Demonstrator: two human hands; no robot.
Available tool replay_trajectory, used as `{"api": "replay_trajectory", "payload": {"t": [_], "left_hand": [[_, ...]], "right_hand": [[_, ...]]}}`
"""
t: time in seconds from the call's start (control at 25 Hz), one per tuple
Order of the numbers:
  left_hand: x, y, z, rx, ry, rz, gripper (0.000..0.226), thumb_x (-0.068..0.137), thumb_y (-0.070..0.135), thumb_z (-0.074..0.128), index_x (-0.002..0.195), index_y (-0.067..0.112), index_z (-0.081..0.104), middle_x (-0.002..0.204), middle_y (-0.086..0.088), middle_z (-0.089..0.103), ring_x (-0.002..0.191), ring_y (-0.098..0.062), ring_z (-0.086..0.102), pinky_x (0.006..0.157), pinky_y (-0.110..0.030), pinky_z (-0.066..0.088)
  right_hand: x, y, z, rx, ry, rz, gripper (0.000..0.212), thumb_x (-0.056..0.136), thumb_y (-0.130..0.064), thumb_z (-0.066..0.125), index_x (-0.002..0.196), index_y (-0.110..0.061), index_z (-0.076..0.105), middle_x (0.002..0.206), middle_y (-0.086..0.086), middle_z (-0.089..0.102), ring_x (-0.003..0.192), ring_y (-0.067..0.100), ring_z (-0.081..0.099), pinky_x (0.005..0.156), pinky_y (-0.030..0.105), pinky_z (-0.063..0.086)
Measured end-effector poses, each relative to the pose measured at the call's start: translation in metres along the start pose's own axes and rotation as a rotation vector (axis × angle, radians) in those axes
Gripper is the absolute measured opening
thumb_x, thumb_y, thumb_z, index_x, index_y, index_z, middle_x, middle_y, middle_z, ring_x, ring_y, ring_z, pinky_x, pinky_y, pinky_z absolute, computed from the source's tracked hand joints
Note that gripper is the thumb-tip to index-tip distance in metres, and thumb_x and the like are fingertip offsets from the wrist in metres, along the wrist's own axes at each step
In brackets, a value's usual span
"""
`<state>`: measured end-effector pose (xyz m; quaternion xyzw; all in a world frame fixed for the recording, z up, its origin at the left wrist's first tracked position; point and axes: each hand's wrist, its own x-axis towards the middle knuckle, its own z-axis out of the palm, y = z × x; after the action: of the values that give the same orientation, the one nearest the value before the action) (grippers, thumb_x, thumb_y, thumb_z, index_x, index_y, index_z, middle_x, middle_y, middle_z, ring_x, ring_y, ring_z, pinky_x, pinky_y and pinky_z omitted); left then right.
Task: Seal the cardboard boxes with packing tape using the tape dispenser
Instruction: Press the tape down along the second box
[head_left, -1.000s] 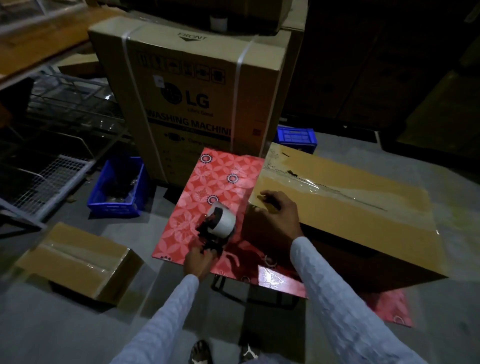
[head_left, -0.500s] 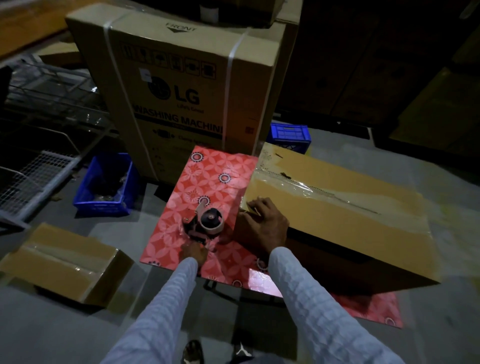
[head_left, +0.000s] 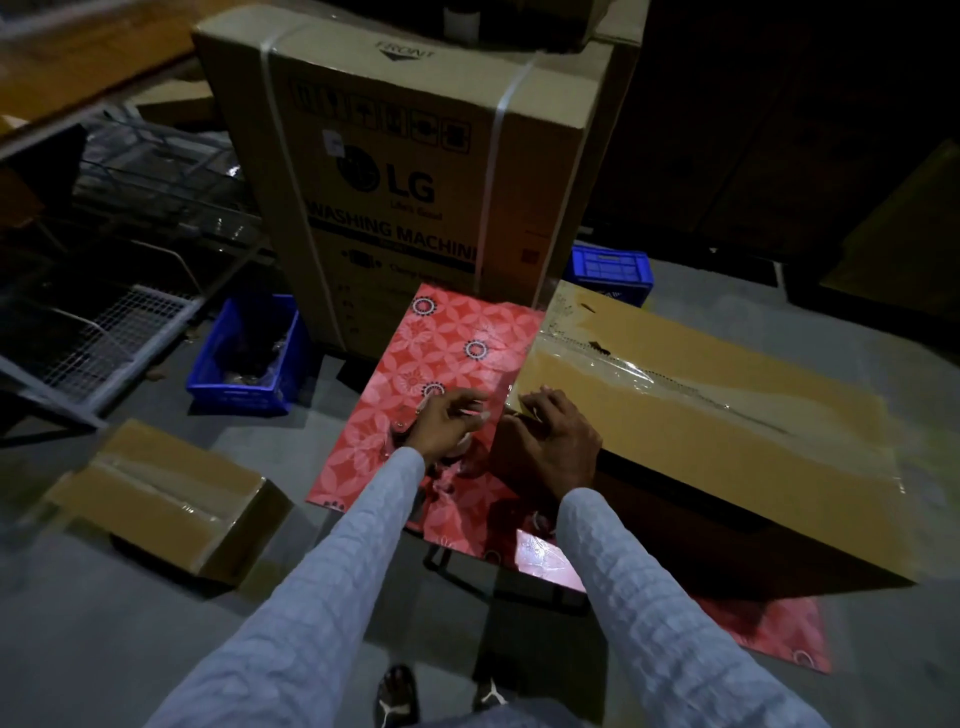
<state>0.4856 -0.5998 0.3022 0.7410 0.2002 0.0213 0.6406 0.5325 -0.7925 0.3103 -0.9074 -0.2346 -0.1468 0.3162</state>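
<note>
A long cardboard box (head_left: 727, 431) lies on a red flower-patterned table (head_left: 441, 353), with clear tape along its top seam. My right hand (head_left: 550, 447) is at the box's near left corner, fingers curled over the top edge. My left hand (head_left: 447, 423) lies over the tape dispenser (head_left: 461, 446), which is almost wholly hidden beneath it. Its thumb and fingers reach toward the box corner and seem to pinch a shiny strip of tape. A smaller taped box (head_left: 166, 499) sits on the floor to the left.
A tall washing machine carton (head_left: 415, 171) stands right behind the table. Blue crates sit on the floor at left (head_left: 244, 364) and behind the long box (head_left: 610, 270). Wire racks (head_left: 104, 338) fill the far left. My feet (head_left: 441, 696) are at the table's near edge.
My left hand left the dispenser's handle and moved up over the roll toward the box corner. My right hand stayed at that corner. The view shifted slightly.
</note>
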Motion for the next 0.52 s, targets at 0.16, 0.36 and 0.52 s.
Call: {"api": "replay_trajectory", "payload": {"t": [0.16, 0.36, 0.52], "left_hand": [[0.004, -0.006, 0.008, -0.014, 0.122, 0.022, 0.01, 0.085, 0.0, 0.079, 0.085, 0.009, 0.077, 0.069, 0.014, 0.071, 0.066, 0.001, 0.065, 0.074, -0.03, 0.05], [0.009, 0.004, 0.024, -0.11, 0.191, -0.06, 0.009, 0.084, -0.006, 0.078, 0.088, 0.001, 0.078, 0.073, 0.001, 0.072, 0.067, -0.01, 0.065, 0.066, -0.026, 0.05], [0.0, 0.012, 0.047, -0.626, 0.191, -0.434, 0.026, 0.093, -0.005, 0.066, 0.104, 0.018, 0.07, 0.077, -0.006, 0.072, 0.067, -0.019, 0.065, 0.059, -0.028, 0.052]], "right_hand": [[0.002, -0.001, 0.002, 0.001, -0.017, 0.02, 0.032, 0.081, -0.047, 0.082, 0.108, -0.031, 0.074, 0.123, -0.01, 0.068, 0.107, 0.017, 0.069, 0.076, 0.033, 0.058], [0.002, -0.001, 0.002, 0.011, -0.022, 0.015, 0.032, 0.083, -0.049, 0.079, 0.109, -0.032, 0.074, 0.122, -0.011, 0.067, 0.109, 0.016, 0.068, 0.077, 0.032, 0.058], [0.003, -0.001, 0.003, 0.018, 0.003, 0.025, 0.031, 0.082, -0.048, 0.08, 0.107, -0.032, 0.075, 0.12, -0.011, 0.068, 0.107, 0.015, 0.068, 0.075, 0.03, 0.057]]}}
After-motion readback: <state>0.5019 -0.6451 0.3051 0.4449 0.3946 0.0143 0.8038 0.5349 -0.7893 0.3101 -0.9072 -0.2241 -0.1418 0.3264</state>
